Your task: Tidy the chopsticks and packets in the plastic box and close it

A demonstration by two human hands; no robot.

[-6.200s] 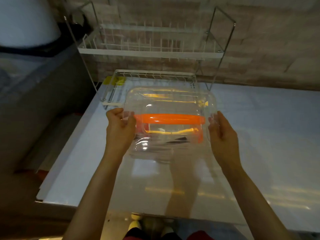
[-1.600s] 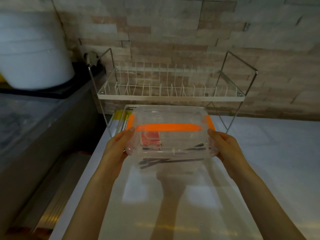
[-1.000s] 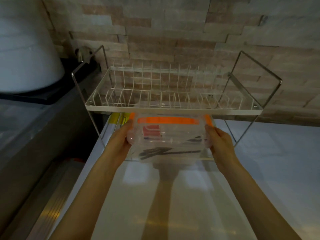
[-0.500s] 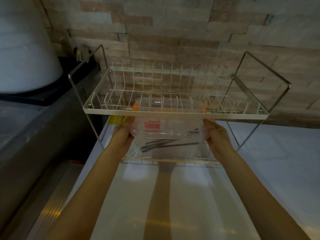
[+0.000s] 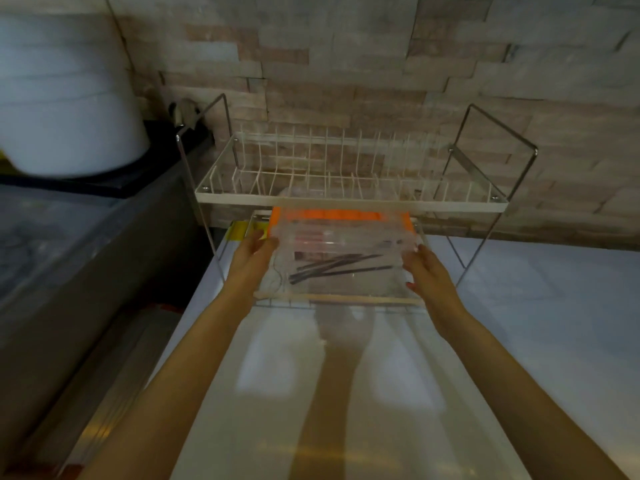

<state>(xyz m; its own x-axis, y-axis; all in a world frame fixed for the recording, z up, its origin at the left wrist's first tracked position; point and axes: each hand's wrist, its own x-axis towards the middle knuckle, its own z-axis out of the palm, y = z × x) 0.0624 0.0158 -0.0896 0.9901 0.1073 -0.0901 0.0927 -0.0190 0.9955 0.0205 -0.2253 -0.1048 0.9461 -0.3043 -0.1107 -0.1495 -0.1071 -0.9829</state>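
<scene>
The clear plastic box [image 5: 346, 282] with its orange-handled lid [image 5: 332, 214] on rests on the lower tier [image 5: 363, 300] of a wire dish rack. Inside it lie black chopsticks [image 5: 337, 266] and a faint red packet [image 5: 311, 240]. My left hand [image 5: 251, 259] touches the box's left side with fairly straight fingers. On the box's right side, my right hand [image 5: 427, 273] lies against the wall in the same way. The upper rack tier hides the rear part of the lid.
The rack's upper tier [image 5: 349, 199] spans just above the box, with metal side frames [image 5: 498, 161] on both ends. A brick wall stands behind. A large white container [image 5: 69, 98] sits on the dark counter at left. A yellow item [image 5: 237, 232] lies beside the rack. The white tabletop [image 5: 346, 393] stretches toward me.
Both hands carried the closed box forward from the table and under the upper tier, then lowered it onto the lower tier. The hands now sit slightly further back along its sides.
</scene>
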